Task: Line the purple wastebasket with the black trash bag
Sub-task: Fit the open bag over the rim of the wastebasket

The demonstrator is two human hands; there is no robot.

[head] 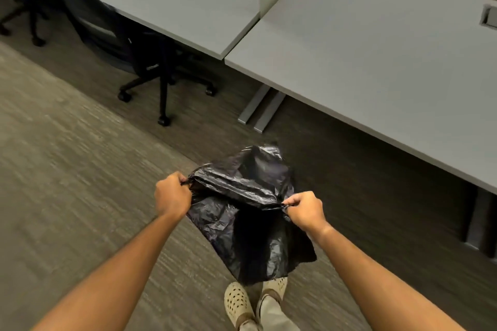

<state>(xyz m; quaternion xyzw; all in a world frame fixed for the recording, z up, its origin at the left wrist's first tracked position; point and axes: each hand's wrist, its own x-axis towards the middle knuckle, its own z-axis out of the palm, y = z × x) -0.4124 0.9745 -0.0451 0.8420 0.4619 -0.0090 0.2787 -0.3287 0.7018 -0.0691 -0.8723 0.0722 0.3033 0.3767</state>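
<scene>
Both hands (172, 193) (305, 209) pinched shut on black trash bag (242, 212) rim corners; flimsy, slippery film, best gripped at the edge.

Both hands pinch the black trash bag (242, 212) by its upper edge, left hand (172, 196) and right hand (305, 211) at opposite corners. The bag hangs above cream perforated shoes (239, 303), near the grey desk (376, 48); a wheeled chair (164, 80) stands beyond the bag.
</scene>
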